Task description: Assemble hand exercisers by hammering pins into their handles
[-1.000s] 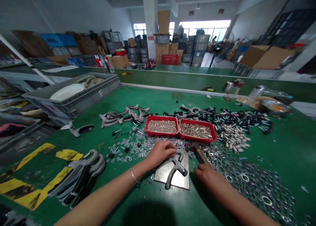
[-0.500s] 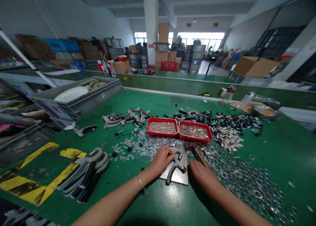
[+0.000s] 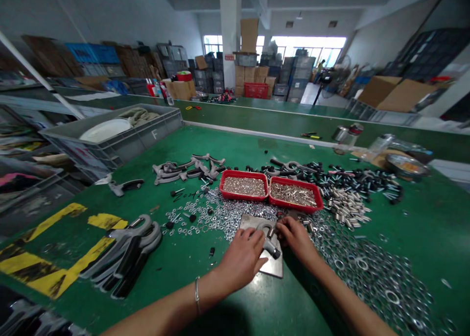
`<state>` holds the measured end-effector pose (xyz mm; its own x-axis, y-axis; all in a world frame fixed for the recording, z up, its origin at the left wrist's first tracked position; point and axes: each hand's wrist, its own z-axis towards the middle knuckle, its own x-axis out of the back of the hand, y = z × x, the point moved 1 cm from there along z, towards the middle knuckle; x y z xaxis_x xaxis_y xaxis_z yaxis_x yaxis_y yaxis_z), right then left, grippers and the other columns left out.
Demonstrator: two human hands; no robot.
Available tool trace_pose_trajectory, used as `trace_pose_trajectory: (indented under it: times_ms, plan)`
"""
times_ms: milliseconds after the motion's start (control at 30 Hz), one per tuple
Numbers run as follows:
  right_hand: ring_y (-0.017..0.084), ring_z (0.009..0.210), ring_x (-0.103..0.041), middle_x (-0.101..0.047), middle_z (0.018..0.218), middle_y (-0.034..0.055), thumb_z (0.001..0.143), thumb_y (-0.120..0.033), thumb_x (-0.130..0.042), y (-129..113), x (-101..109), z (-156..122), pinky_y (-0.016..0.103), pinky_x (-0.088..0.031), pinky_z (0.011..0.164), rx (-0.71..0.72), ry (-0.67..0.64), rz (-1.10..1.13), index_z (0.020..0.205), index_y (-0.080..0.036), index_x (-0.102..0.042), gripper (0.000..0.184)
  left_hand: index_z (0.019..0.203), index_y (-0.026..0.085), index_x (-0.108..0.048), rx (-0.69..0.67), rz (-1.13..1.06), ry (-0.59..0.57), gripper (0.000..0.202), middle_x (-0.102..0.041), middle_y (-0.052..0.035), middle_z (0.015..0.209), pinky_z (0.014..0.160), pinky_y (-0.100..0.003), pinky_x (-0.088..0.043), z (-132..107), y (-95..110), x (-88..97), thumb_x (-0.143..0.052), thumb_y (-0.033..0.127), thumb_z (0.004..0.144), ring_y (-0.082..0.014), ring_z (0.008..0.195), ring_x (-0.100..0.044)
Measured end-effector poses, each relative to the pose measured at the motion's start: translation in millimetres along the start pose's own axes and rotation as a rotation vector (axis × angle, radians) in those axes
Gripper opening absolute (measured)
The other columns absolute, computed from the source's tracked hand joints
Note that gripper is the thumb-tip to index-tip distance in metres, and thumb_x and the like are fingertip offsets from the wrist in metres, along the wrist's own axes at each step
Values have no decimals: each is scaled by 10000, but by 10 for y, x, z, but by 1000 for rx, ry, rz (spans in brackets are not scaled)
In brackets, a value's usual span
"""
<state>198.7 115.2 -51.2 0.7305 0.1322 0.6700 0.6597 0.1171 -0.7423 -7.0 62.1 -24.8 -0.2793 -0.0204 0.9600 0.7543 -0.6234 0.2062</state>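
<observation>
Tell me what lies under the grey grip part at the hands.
A flat metal plate lies under the grey grip part, on the green table. The left hand covers its lower half, so that stretch is hidden.

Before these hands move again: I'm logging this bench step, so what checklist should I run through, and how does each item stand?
1. Grey-and-black hand-grip part lying on the flat steel plate: ok.
2. Left hand laid over the part's handle: ok.
3. Right hand at the part's curved head: ok.
4. A small fastener between the right fingers: cannot tell, hidden.
5. Two red plastic trays of small metal pieces just beyond the plate: ok.
6. Plate edges free of loose silver washers: not ok, they crowd its far and right sides.
</observation>
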Motion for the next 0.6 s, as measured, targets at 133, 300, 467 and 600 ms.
trace_pose_trajectory:
  times_ms: [133, 300, 467, 600]
  plan:
    - [169, 643, -635, -658, 745, 26, 980, -375, -363, -30, 21, 28, 266, -486, 594, 42, -13, -157, 890, -203, -535, 259, 1377, 179, -477, 60, -50, -17, 481, -539, -131, 1344, 1041, -466, -330, -8, 46, -6, -508, 352, 930, -319, 1214, -451]
    - [231, 917, -630, -672, 947, 102, 953, -263, -447, -217, 75, 41, 323, -451, 811, 152, -44, -395, 915, -188, -579, 157, 1391, 147, -466, 83, -35, -11, 544, -526, -156, 1357, 1043, -490, -321, -1, 66, -45, -527, 391, 908, -343, 1220, -444]
    - [299, 1020, -581, -641, 1072, 169, 945, -334, -467, -172, 379, -150, 403, -449, 858, 146, 34, -659, 1041, -166, -574, 221, 1412, 144, -449, 62, 30, -33, 514, -512, -157, 1384, 1044, -486, -319, -8, 86, -92, -471, 264, 912, -335, 1241, -439]
    - [337, 887, -589, -660, 840, 167, 878, -313, -542, 43, 610, -346, 426, -461, 759, -20, 32, -911, 828, -176, -552, 146, 1356, 151, -513, 75, 65, -47, 461, -539, -161, 1345, 1001, -515, -348, 36, 101, -117, -479, 269, 912, -358, 1217, -452]
